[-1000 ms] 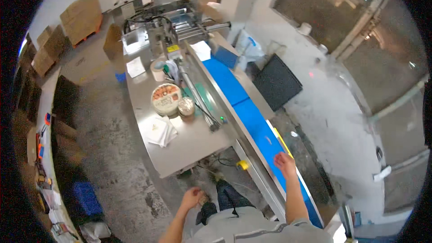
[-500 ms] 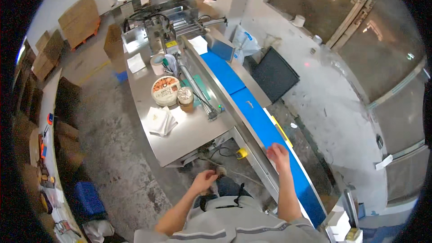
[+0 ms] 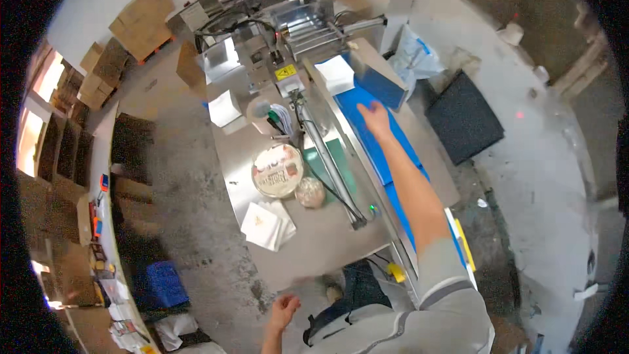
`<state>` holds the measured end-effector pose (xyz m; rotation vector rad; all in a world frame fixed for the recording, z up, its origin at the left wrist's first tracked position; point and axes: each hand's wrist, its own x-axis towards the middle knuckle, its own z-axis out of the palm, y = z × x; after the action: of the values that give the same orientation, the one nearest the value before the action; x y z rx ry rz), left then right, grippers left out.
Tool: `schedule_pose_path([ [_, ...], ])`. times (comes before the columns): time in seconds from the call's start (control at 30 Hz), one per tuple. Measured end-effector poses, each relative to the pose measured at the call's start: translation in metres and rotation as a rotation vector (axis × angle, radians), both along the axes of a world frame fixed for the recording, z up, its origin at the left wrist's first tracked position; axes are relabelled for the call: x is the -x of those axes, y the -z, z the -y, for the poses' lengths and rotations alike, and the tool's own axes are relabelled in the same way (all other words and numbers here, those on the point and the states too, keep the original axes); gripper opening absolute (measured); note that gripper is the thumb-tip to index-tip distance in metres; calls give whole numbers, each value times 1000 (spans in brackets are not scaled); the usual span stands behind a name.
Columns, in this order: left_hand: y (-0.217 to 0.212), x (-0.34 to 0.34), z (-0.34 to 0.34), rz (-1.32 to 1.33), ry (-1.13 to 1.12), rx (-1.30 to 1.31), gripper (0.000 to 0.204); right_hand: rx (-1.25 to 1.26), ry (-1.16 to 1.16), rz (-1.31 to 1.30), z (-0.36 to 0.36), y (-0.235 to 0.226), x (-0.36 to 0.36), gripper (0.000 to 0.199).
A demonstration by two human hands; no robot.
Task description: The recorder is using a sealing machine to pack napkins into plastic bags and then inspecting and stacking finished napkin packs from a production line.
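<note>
We take the long blue conveyor belt [image 3: 383,151] as our landmark, since our right hand [image 3: 377,118] reaches out over it, arm fully stretched. The grip of that hand is open: fingers spread, palm down, nothing in it, hovering over or lightly touching the belt's blue surface; we cannot tell which. Just beyond the hand, at the far end of the belt, a white square packet [image 3: 335,73] lies where the belt meets the grey metal packing machine [image 3: 295,26]. It is the nearest loose thing to the hand and lies apart from it.

Our left hand [image 3: 283,308] hangs low, well to the left of the belt's near end, fingers loosely curled and holding nothing.

We judge the step in hand to be a reach along the belt toward the white packet. The next move would call for stretching a little farther up the belt and closing the fingers on the packet's edge.

Left of the belt runs the steel counter [image 3: 327,242]. On it stand a round shallow tin with a printed lid [image 3: 278,170], a small round clear-lidded container [image 3: 310,192] touching or just beside it, and a loose stack of white paper sheets [image 3: 267,224] nearer us.
</note>
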<state>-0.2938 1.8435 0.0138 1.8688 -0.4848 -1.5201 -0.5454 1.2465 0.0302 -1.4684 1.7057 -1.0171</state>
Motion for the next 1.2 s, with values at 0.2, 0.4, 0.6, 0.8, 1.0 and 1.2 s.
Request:
schedule_pose_path([
  [0.2, -28, -6, 31, 209, -18, -147, 32, 747, -507, -607, 117, 16, -95, 61],
  [0.4, -24, 17, 81, 139, 69, -299, 44, 717, -576, -822, 176, 82, -99, 79],
  [0.6, -41, 23, 141, 40, 148, -372, 46, 1032, -559, -1086, 188, 86, -107, 62],
  [0.8, -4, 14, 133, -54, 115, -315, 45, 1067, -565, -1050, 197, 102, -102, 53],
  [1.0, -8, 12, 140, -65, 115, -382, 42, 691, -696, -904, 203, 86, -89, 72],
  [1.2, -17, 18, 145, -24, 163, -441, 41, 751, -637, -688, 205, 73, -77, 71],
])
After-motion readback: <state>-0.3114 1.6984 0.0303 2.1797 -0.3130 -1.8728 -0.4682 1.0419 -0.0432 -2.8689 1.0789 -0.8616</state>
